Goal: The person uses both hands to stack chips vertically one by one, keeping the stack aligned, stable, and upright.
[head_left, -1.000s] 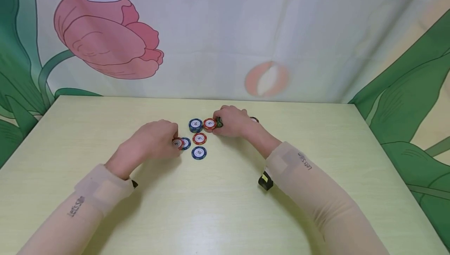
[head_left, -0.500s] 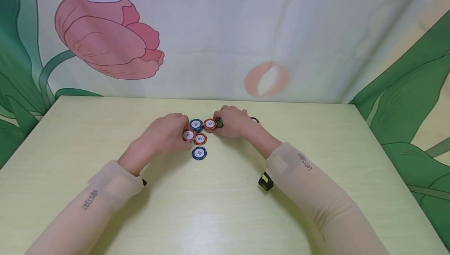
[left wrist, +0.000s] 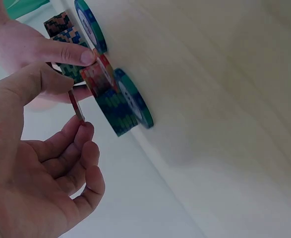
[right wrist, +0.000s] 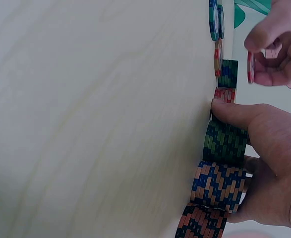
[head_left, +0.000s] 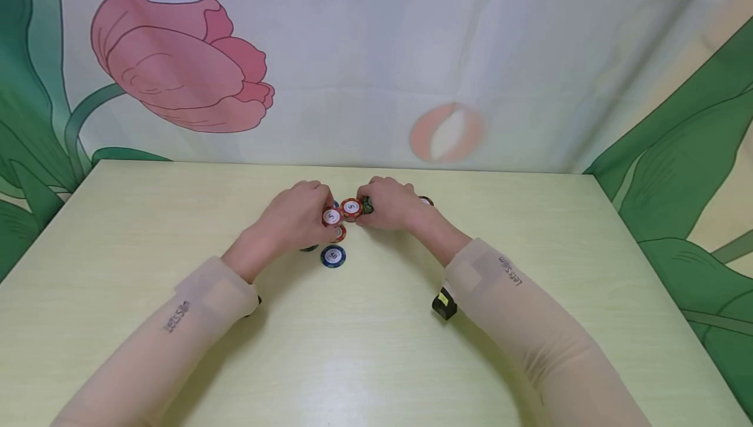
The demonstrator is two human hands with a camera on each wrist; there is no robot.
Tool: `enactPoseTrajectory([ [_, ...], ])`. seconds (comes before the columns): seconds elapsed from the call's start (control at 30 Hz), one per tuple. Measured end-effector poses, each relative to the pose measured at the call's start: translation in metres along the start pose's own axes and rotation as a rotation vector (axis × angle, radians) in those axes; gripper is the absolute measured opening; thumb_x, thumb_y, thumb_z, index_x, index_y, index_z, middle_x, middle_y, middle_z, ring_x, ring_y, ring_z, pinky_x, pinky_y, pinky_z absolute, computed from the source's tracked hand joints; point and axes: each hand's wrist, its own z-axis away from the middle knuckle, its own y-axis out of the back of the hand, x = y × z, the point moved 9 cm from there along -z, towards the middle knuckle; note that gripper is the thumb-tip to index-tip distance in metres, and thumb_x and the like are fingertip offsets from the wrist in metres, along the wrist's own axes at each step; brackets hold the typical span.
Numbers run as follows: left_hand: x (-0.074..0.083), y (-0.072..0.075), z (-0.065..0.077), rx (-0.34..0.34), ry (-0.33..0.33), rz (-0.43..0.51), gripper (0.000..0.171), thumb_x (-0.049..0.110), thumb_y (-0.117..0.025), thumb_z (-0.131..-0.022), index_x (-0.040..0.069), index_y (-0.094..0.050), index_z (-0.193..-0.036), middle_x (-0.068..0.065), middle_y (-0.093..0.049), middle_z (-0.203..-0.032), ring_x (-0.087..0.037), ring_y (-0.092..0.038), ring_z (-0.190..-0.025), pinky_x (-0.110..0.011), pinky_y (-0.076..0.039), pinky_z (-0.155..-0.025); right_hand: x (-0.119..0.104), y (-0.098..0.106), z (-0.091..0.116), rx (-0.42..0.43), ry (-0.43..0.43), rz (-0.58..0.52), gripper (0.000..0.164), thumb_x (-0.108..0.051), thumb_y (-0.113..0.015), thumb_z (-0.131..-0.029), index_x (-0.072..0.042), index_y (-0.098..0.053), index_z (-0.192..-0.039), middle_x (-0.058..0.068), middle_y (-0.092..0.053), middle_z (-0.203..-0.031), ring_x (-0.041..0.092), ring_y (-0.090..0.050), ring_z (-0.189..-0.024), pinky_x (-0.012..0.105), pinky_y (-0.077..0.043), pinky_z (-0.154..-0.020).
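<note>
Between thumb and fingertips, my left hand (head_left: pixel 291 218) pinches a red poker chip (head_left: pixel 331 216) marked 5. It is raised edge-on in the left wrist view, close to the stacks. My right hand (head_left: pixel 389 203) grips the short red chip stack (head_left: pixel 351 208), its thumb at the near side and its other fingers behind the row. A blue-green chip stack (right wrist: pixel 228 74) stands left of the red one, mostly covered by my left hand in the head view. A loose red chip (head_left: pixel 340 234) and a blue chip (head_left: pixel 333 256) lie flat in front; another blue-green chip (head_left: pixel 308 248) is partly hidden.
To the right of the red stack runs a row of taller stacks: green (right wrist: pixel 224 144), blue and tan (right wrist: pixel 218 186), and black and orange (right wrist: pixel 202 225). A printed curtain (head_left: pixel 353 74) hangs behind the pale wooden table (head_left: pixel 365 361).
My left hand has carried the red chip right and away from me, off the blue chip beneath it, to beside the red stack. My right hand has stayed in place.
</note>
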Motion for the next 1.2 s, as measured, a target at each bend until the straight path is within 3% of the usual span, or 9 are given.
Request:
enactPoseTrajectory([
  [0.5,0.004,-0.01,-0.024,-0.004,0.026,0.016,0.03,0.025,-0.079,-0.08,0.004,-0.068,-0.098,-0.007,-0.062,-0.094,-0.028,-0.054,-0.092,-0.044,-0.05,-0.077,-0.001,0.003,0.001,0.012,0.018,0.0,0.035,-0.039,-0.075,-0.093,-0.02,-0.07,-0.122,0.004,-0.061,-0.118,0.024,-0.057,-0.108,0.057,-0.046,-0.086],
  [0.9,0.003,-0.016,-0.029,-0.035,0.051,-0.042,0.031,0.025,-0.08,-0.083,0.004,-0.07,-0.104,-0.009,-0.062,-0.099,-0.029,-0.054,-0.097,-0.048,-0.048,-0.083,-0.002,0.001,0.0,0.014,0.026,0.0,0.036,-0.041,-0.074,-0.094,-0.02,-0.069,-0.122,0.004,-0.061,-0.12,0.024,-0.057,-0.108,0.058,-0.046,-0.087],
  [1.2,0.0,-0.014,-0.026,-0.064,0.072,-0.053,0.05,0.031,-0.082,-0.087,0.001,-0.068,-0.125,-0.016,-0.059,-0.126,-0.034,-0.05,-0.115,-0.054,-0.045,-0.094,-0.001,0.0,0.0,0.003,0.016,0.01,0.039,-0.042,-0.073,-0.094,-0.019,-0.068,-0.125,0.005,-0.061,-0.122,0.024,-0.056,-0.111,0.057,-0.046,-0.088],
])
